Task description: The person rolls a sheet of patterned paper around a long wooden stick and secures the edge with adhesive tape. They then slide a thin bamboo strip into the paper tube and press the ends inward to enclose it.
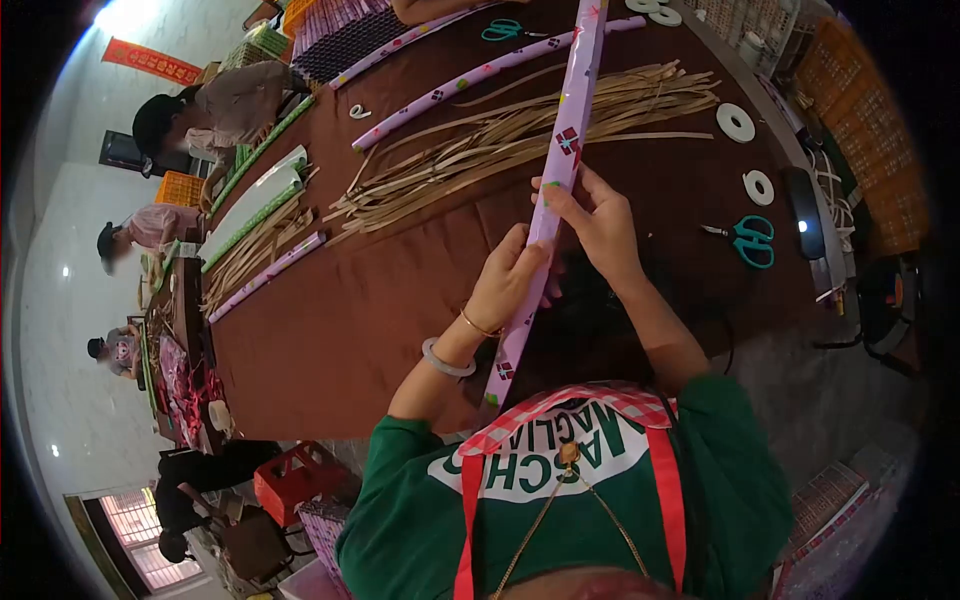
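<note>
A long, narrow lilac roll (566, 130) with a shiny patterned surface slants up and away from my chest over the brown table cover. My left hand (505, 284) is closed around its lower part. Higher up, my right hand (600, 222) grips the same roll, with the thumb lying across it. Beyond the roll lies a bundle of thin tan strips (450, 170), partly hidden behind it. Another lilac roll (470, 77) rests past the strips. To the right of my right hand are teal-handled scissors (752, 242) and a white tape roll (758, 188).
The brown-covered table (320, 370) stretches away to the left. Another white tape roll (735, 123) and a black device (803, 214) sit by the right edge. More teal scissors (502, 30) lie at the far side. Co-workers (235, 105) work along the left, near green rolls (262, 152).
</note>
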Demonstrator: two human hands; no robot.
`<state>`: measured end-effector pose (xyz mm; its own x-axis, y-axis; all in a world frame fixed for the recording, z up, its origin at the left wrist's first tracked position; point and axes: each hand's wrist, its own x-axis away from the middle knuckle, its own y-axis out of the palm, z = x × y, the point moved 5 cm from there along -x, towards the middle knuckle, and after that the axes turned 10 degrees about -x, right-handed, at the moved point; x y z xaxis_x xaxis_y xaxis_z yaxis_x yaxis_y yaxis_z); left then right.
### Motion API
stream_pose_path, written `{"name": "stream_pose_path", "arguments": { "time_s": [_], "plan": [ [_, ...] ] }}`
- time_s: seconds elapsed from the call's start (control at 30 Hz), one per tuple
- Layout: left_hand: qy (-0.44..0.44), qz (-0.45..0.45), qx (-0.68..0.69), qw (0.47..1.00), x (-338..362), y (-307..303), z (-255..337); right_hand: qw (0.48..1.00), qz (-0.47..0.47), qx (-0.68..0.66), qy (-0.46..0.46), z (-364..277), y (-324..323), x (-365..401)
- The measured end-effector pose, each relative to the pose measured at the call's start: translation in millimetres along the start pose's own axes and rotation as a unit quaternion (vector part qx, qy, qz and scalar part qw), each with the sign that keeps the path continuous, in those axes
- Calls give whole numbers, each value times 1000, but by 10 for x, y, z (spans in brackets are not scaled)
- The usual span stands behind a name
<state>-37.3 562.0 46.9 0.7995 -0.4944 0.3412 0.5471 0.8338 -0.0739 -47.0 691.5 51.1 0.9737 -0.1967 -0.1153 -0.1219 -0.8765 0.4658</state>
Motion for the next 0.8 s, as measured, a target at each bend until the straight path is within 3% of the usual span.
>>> {"name": "stream_pose_path", "arguments": {
  "time_s": [0.13, 0.4, 0.6, 0.7, 0.77, 0.8],
  "plan": [
    [23, 11, -35, 999, -61, 12, -39, 999, -9, 29, -41, -56, 30, 28],
    [70, 31, -95, 993, -2, 43, 3, 999, -29, -10, -17, -15, 3, 72],
    [56, 0, -63, 996, -15, 51, -7, 999, -26, -20, -12, -11, 20, 81],
    [41, 8, 16, 999, -86, 16, -79, 999, -29, -3, -13, -20, 34, 83],
    [145, 56, -100, 983, -162, -48, -12, 999, -36, 12, -10, -14, 45, 87],
    [146, 56, -100, 983, -144, -43, 13, 999, -33, 0, -2, 0, 47, 89]
  ]
}}
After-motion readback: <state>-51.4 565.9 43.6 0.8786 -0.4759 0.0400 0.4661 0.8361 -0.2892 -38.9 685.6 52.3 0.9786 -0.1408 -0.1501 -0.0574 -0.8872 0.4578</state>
